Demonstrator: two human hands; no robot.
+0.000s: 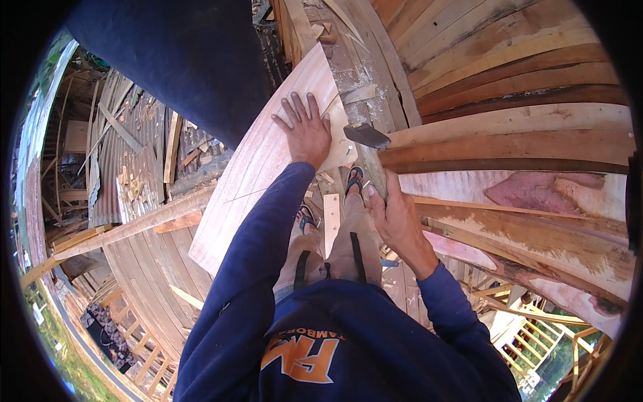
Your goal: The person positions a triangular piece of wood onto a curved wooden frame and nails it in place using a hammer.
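A long, pale pinkish wooden board [249, 155] slants across the middle, from the top centre down to the left. My left hand [309, 132] lies on its upper part, fingers spread and palm down. In my right hand [400, 224] is a hammer [367, 137], its wooden handle wrapped by my fingers and its dark metal head above the board's right edge. What looks like a nail [349, 151] stands in the light wood close below the hammer head. My sandalled feet show beneath, among wood scraps.
Stacked curved planks [516, 134] rise along the right side. A dark blue sheet [181, 60] covers the upper left. Rusty corrugated sheets [137, 161] and loose offcuts lie at the left, behind a long wooden beam [134, 221]. Plank flooring [151, 268] spreads below it.
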